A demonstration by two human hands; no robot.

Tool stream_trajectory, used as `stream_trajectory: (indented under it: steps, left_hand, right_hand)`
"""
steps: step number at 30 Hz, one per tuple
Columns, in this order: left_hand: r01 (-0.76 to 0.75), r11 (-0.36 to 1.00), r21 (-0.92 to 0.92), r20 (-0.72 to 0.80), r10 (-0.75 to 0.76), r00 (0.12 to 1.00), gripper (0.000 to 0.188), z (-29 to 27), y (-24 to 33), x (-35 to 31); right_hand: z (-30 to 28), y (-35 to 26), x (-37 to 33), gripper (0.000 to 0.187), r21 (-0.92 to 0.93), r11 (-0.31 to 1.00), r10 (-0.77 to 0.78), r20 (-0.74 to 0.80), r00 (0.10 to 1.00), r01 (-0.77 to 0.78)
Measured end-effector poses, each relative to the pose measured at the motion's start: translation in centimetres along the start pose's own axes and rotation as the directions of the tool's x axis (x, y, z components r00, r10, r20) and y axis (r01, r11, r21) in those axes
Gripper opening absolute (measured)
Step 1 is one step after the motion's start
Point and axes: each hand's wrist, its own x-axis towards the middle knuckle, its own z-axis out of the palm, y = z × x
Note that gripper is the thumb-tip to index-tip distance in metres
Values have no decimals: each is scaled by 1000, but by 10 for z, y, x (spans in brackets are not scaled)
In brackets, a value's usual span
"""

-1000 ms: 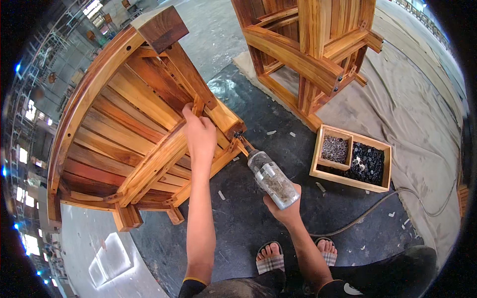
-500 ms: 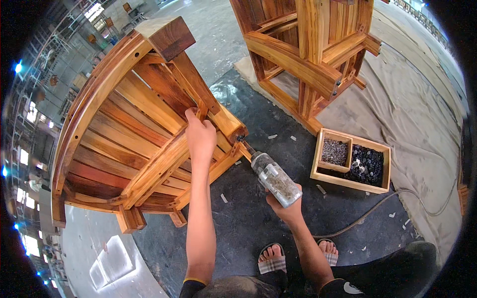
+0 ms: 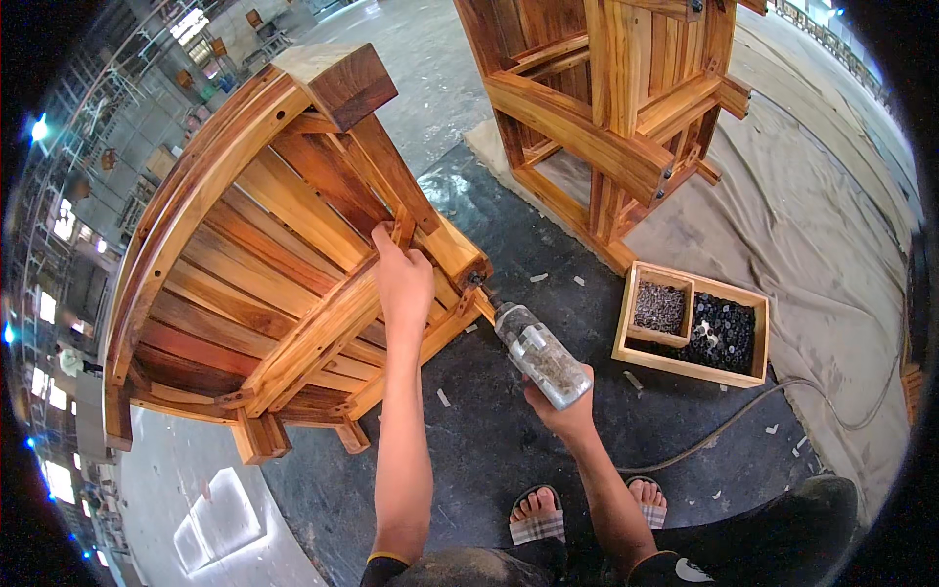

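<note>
A slatted wooden furniture piece (image 3: 311, 338) with a curved edge rests tilted on the dark mat at the left. My left hand (image 3: 404, 279) is closed around one of its wooden rails, near the end of a leg (image 3: 448, 252). In my right hand (image 3: 565, 411) is a worn grey power screwdriver (image 3: 541, 354), its front pointing up and left. The driver's tip meets the dark fastener spot (image 3: 476, 279) at the leg's end; the bit's exact seating is too small to make out.
A second wooden frame (image 3: 577, 122) stands at the far right, partly on a beige cloth (image 3: 812, 225). A divided wooden box (image 3: 685, 367) of screws and black washers sits right of the driver. A cord (image 3: 719, 430) trails across the dark mat (image 3: 479, 421), among pale scraps.
The view has shifted slightly, so the furniture sits a little lower and further right in the picture. Both hands keep their grips, with the driver still at the leg's end.
</note>
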Motion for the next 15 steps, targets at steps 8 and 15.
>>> stream_trajectory:
  steps: [8,15]
  left_hand:
    - [39,999,-38,43,-37,998,39,-3,1,-2]
    - [-248,967,-57,-133,239,962,42,4,-34,-15]
  right_hand:
    - [1,-4,0,30,-12,1000,25,-20,999,-25]
    - [2,4,0,33,-6,1000,13,3,1000,-13]
